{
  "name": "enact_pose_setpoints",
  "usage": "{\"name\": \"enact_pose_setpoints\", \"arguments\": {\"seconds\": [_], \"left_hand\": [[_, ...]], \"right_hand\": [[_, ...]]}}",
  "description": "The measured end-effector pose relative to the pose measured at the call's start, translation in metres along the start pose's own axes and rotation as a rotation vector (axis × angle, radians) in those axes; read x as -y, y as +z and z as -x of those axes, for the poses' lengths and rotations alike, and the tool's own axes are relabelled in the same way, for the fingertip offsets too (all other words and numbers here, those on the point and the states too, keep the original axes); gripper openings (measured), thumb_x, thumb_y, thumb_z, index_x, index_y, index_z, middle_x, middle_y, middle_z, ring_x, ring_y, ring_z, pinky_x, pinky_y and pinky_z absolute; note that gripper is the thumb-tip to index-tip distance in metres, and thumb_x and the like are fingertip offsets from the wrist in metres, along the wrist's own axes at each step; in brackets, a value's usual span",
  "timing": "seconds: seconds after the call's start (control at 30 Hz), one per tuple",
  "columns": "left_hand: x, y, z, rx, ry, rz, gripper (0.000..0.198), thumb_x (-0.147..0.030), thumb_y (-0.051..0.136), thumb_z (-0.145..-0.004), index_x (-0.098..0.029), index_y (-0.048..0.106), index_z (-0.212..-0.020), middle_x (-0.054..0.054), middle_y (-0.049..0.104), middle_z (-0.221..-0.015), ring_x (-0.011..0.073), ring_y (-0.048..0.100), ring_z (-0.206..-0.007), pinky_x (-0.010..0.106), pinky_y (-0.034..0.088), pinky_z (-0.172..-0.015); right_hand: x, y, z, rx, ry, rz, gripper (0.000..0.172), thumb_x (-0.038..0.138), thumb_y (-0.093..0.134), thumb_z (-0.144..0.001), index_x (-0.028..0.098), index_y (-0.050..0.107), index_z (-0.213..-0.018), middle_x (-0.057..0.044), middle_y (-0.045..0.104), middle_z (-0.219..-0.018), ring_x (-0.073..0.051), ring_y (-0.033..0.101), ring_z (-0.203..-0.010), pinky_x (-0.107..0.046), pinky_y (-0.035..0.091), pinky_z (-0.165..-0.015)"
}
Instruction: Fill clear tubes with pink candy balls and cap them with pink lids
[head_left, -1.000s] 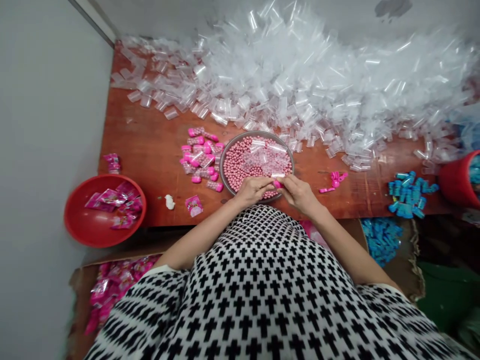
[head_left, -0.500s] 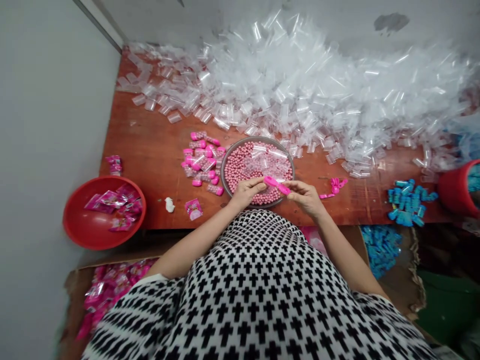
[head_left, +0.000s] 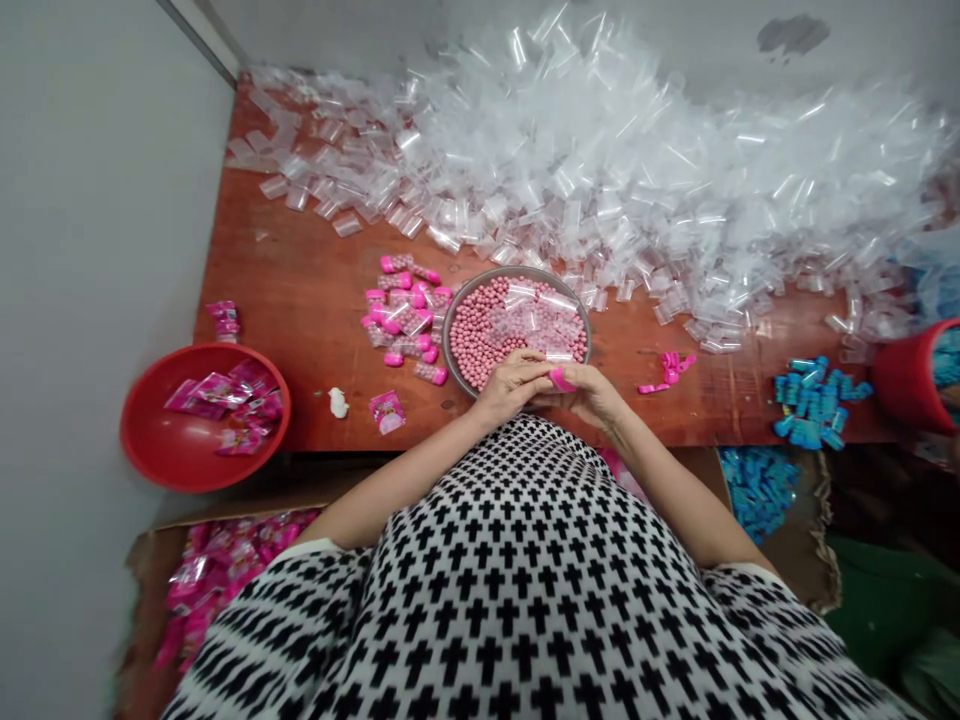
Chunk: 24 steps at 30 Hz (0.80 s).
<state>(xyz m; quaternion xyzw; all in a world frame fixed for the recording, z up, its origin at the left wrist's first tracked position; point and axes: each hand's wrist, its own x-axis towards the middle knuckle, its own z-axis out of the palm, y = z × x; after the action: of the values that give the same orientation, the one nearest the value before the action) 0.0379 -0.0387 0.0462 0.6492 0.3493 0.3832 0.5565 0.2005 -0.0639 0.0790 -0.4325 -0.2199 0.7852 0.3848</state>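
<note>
My left hand and my right hand meet over the front rim of a grey bowl. Between them is a bright pink plastic piece, mostly covered by my fingers. Both hands are closed around it, the left fingers lying across toward the right hand. Pink beads fill the bowl, with clear plastic tubes lying on top of them. Left of the bowl lies a cluster of bead-filled tubes with pink caps. More pink plastic pieces rest on the table to the right.
A large heap of clear tubes covers the table's back. At left stand a red bowl with pink packets and a box of pink packets. A pink packet lies nearby. Blue pieces and a red bucket are at right.
My hands have drawn together, and the pink piece, earlier stretched between the fingertips with both ends showing, is now mostly hidden in them. The camera view has shifted slightly.
</note>
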Motion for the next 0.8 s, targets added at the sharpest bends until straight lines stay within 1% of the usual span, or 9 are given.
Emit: {"name": "enact_pose_setpoints", "arguments": {"seconds": [0.2,0.3,0.37,0.47,0.53,0.6,0.67,0.73,0.8], "left_hand": [[0.008,0.003,0.005,-0.058,-0.027,0.003,0.027,-0.041,0.058,-0.084,-0.022,0.073,-0.097,0.007,0.068,-0.099,0.0201,0.057,-0.103,0.040,0.044,-0.097],[0.013,-0.004,0.010,-0.050,-0.072,0.001,0.030,-0.042,0.058,-0.083,-0.020,0.073,-0.097,0.007,0.068,-0.100,0.0203,0.059,-0.101,0.039,0.044,-0.097],[0.017,-0.020,0.011,-0.069,-0.093,-0.017,0.030,-0.042,0.058,-0.083,-0.020,0.072,-0.098,0.007,0.069,-0.102,0.0207,0.060,-0.102,0.039,0.043,-0.098],[0.024,-0.065,0.006,-0.209,-0.098,-0.138,0.029,-0.041,0.056,-0.084,-0.023,0.071,-0.102,0.005,0.069,-0.106,0.0217,0.059,-0.103,0.040,0.042,-0.099],[0.030,-0.098,0.000,-0.342,-0.081,-0.308,0.028,-0.038,0.054,-0.085,-0.024,0.070,-0.104,0.005,0.068,-0.109,0.0224,0.056,-0.108,0.041,0.038,-0.103],[0.037,-0.118,-0.006,-0.413,-0.066,-0.505,0.029,-0.035,0.056,-0.084,-0.023,0.067,-0.108,0.006,0.065,-0.114,0.0247,0.049,-0.116,0.043,0.030,-0.109],[0.045,-0.117,-0.013,-0.365,-0.102,-0.649,0.029,-0.031,0.055,-0.084,-0.020,0.064,-0.109,0.009,0.062,-0.115,0.0262,0.048,-0.117,0.045,0.030,-0.108],[0.054,-0.099,-0.022,-0.237,-0.180,-0.732,0.025,-0.030,0.054,-0.085,-0.016,0.063,-0.104,0.012,0.063,-0.109,0.0269,0.052,-0.109,0.044,0.037,-0.101],[0.062,-0.073,-0.034,-0.144,-0.256,-0.794,0.021,-0.030,0.058,-0.083,-0.014,0.061,-0.097,0.014,0.063,-0.102,0.0275,0.056,-0.102,0.041,0.041,-0.093]], "right_hand": [[-0.021,0.005,-0.013,-0.158,-0.015,-0.073,0.025,0.039,0.072,-0.064,0.019,0.064,-0.076,-0.001,0.067,-0.066,-0.018,0.065,-0.069,-0.042,0.059,-0.077],[-0.028,0.008,-0.019,-0.113,0.057,-0.099,0.033,0.050,0.066,-0.073,0.019,0.063,-0.086,-0.002,0.068,-0.071,-0.018,0.065,-0.073,-0.041,0.059,-0.076],[-0.029,0.011,-0.023,-0.044,0.087,-0.090,0.040,0.056,0.061,-0.076,0.020,0.062,-0.094,-0.005,0.070,-0.085,-0.018,0.066,-0.083,-0.038,0.059,-0.075],[-0.025,0.011,-0.027,-0.013,0.042,-0.038,0.039,0.052,0.066,-0.075,0.023,0.063,-0.101,-0.005,0.067,-0.108,-0.019,0.064,-0.096,-0.034,0.059,-0.073],[-0.023,0.005,-0.029,-0.060,0.013,0.010,0.037,0.047,0.071,-0.071,0.022,0.064,-0.098,-0.005,0.066,-0.112,-0.017,0.065,-0.093,-0.030,0.059,-0.071],[-0.024,-0.003,-0.031,-0.122,0.013,0.050,0.035,0.044,0.074,-0.069,0.020,0.066,-0.093,-0.006,0.068,-0.107,-0.015,0.067,-0.084,-0.026,0.059,-0.066],[-0.028,-0.012,-0.032,-0.173,0.023,0.079,0.034,0.043,0.076,-0.067,0.019,0.066,-0.089,-0.006,0.070,-0.101,-0.013,0.066,-0.077,-0.023,0.058,-0.062],[-0.032,-0.019,-0.033,-0.208,0.017,0.106,0.032,0.042,0.077,-0.066,0.020,0.066,-0.087,-0.004,0.070,-0.095,-0.012,0.066,-0.074,-0.022,0.057,-0.059],[-0.036,-0.023,-0.034,-0.225,0.003,0.124,0.032,0.041,0.078,-0.065,0.020,0.067,-0.085,-0.004,0.070,-0.092,-0.012,0.065,-0.072,-0.021,0.057,-0.059]]}}
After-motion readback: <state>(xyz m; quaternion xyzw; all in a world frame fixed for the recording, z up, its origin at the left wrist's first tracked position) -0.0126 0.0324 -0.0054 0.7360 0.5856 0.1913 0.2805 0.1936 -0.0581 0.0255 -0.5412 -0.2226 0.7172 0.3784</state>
